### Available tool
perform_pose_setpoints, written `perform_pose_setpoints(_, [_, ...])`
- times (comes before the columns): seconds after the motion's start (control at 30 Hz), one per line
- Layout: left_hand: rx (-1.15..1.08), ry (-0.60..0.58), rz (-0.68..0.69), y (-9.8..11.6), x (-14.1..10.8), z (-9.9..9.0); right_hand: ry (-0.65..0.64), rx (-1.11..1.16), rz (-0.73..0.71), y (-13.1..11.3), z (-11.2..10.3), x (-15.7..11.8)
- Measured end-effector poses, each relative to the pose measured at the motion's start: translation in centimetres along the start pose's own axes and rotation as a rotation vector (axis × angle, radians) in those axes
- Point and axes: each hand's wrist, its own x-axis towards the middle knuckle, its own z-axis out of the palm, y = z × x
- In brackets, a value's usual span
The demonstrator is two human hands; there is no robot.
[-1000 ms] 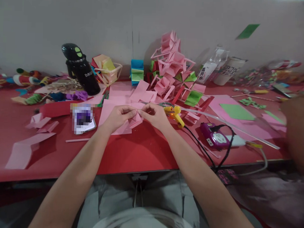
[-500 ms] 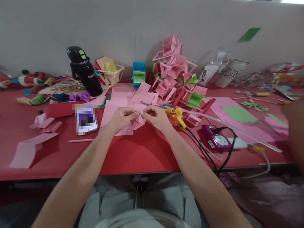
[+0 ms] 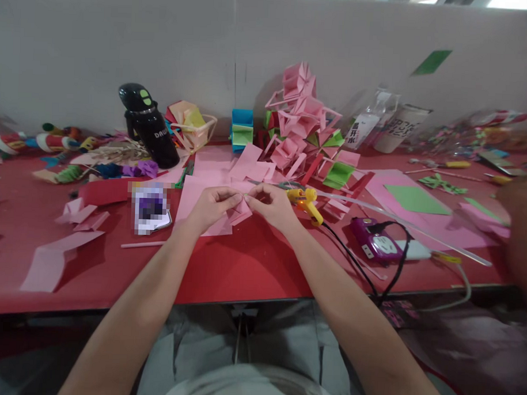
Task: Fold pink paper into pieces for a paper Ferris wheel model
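A small folded piece of pink paper (image 3: 240, 213) is pinched between my two hands over the red table. My left hand (image 3: 215, 206) grips it from the left, thumb and forefinger together. From the right, my right hand (image 3: 269, 204) holds the same piece near its top, the fingertips of both hands almost touching. Flat pink sheets (image 3: 192, 196) lie beneath and behind my hands. Just right of my right hand rests a yellow glue gun (image 3: 306, 203), its black cord running toward the table's front edge.
Folded pink and green paper shapes (image 3: 298, 118) are piled against the wall. A black bottle (image 3: 151, 130) stands back left, near a phone (image 3: 151, 210). A purple power socket (image 3: 376, 242) lies right. Another person's blurred arm (image 3: 521, 229) is at the right edge.
The view has shifted slightly. My hands keep their pinch on the pink paper, with only slight finger movement. The other person's arm at the right edge has moved a little.
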Motion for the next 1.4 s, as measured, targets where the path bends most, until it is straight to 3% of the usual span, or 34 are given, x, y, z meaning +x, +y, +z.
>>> perform_pose_setpoints(0.33, [0.003, 0.157, 0.002, 0.3, 0.1, 0.3, 0.034, -0.061, -0.039, -0.2, 0.3, 0.0])
perform_pose_setpoints(0.63, [-0.024, 0.111, 0.03, 0.6, 0.0, 0.5, 0.048, -0.079, -0.029, -0.1, 0.3, -0.1])
perform_pose_setpoints(0.9, [-0.04, 0.273, 0.01, -0.2, 0.4, 0.1, 0.012, -0.056, -0.016, 0.3, 0.4, 0.0])
perform_pose_setpoints(1.1, [0.102, 0.259, 0.068, -0.7, 0.4, 0.4, -0.05, -0.012, 0.086, -0.5, 0.9, -0.3])
perform_pose_setpoints(1.27, [0.161, 0.227, 0.087, -0.5, 0.5, 0.3, 0.016, -0.069, 0.113, -1.0, 1.1, -0.4])
perform_pose_setpoints(1.4, [0.092, 0.179, 0.064, -0.1, 0.7, -0.3, -0.044, -0.08, 0.105, -1.7, 0.6, 0.7])
